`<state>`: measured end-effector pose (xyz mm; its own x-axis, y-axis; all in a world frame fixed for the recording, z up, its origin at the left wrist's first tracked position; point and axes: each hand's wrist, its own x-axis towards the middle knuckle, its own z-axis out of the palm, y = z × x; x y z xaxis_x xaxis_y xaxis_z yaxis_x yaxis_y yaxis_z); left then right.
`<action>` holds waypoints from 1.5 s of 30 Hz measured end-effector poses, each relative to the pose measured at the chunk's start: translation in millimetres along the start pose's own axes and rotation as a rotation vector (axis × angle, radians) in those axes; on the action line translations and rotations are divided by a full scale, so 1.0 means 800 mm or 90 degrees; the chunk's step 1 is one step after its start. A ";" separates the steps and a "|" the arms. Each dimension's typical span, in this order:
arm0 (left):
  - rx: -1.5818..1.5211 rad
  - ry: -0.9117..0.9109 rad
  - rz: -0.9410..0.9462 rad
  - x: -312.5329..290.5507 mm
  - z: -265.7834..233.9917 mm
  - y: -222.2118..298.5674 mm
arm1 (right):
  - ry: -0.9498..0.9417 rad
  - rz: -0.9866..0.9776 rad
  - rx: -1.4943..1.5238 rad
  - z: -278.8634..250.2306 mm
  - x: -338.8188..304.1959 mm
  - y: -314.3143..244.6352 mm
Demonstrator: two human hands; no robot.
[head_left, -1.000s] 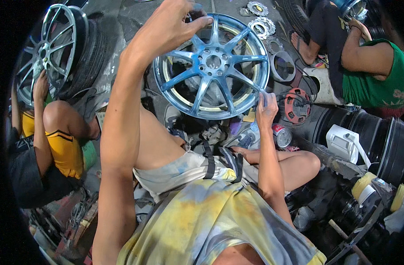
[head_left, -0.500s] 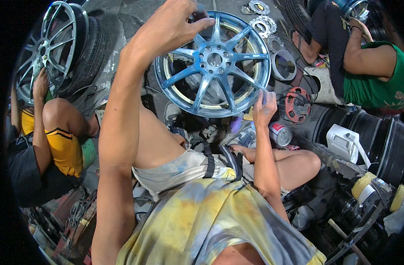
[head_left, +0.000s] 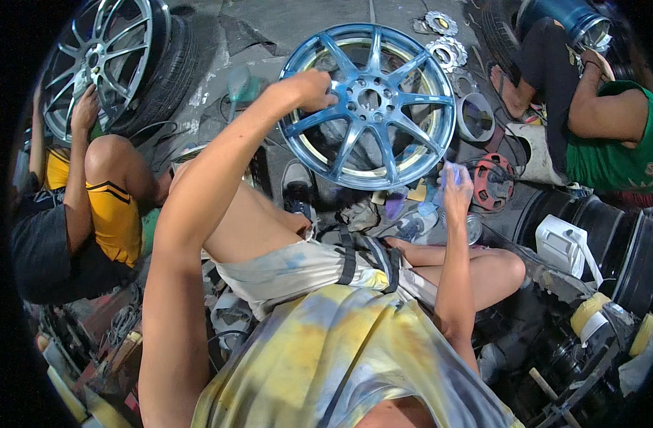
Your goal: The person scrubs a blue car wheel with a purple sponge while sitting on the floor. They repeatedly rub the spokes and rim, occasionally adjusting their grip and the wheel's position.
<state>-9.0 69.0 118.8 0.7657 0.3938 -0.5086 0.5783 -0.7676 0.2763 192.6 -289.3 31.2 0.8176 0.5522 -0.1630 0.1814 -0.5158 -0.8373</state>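
A blue multi-spoke wheel rim [head_left: 374,128] lies face up in front of me, its centre hole and bolt holes showing. My left hand [head_left: 310,90] has its fingers curled at a spoke on the rim's left side; whatever they hold, if anything, is hidden. Just beyond the rim's near right edge, my right hand [head_left: 456,187] is apart from it with fingers bunched upward. Something purple-blue shows at those fingertips, too blurred to name. Below the rim lie a small purple piece [head_left: 395,204] and a metal can [head_left: 474,228] partly behind my right forearm.
At left, a co-worker's hand [head_left: 85,108] touches a grey wheel [head_left: 97,60] beside a tyre [head_left: 171,78]. Another person in a green top [head_left: 615,146] sits at right. Nearby are a red cable reel [head_left: 493,182], a white ring [head_left: 476,118], dark rims [head_left: 629,257] and a white container [head_left: 560,246].
My left hand has come nearer, from the rim's far edge to the left spoke. My right hand has moved off the near right edge. The whole view has shifted slightly.
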 end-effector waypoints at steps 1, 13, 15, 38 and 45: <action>-0.001 -0.031 -0.014 0.005 0.014 -0.003 | -0.032 0.046 0.044 0.001 -0.009 0.006; -0.074 -0.086 -0.084 0.035 0.087 0.022 | -0.011 0.060 0.167 0.017 0.001 0.018; -0.158 -0.081 -0.097 0.042 0.096 0.037 | 0.045 -0.006 0.129 -0.002 0.026 0.011; -0.218 0.253 0.100 -0.053 -0.131 0.062 | -0.310 -0.384 -0.491 0.004 0.019 -0.069; -0.180 0.273 0.059 -0.052 -0.132 0.046 | -0.397 -0.395 -0.540 0.007 0.035 -0.068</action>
<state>10.6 77.8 236.5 0.8292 0.5485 -0.1078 0.5111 -0.6658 0.5436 202.1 -242.1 69.2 0.1056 0.9559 -0.2741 0.9373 -0.1878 -0.2937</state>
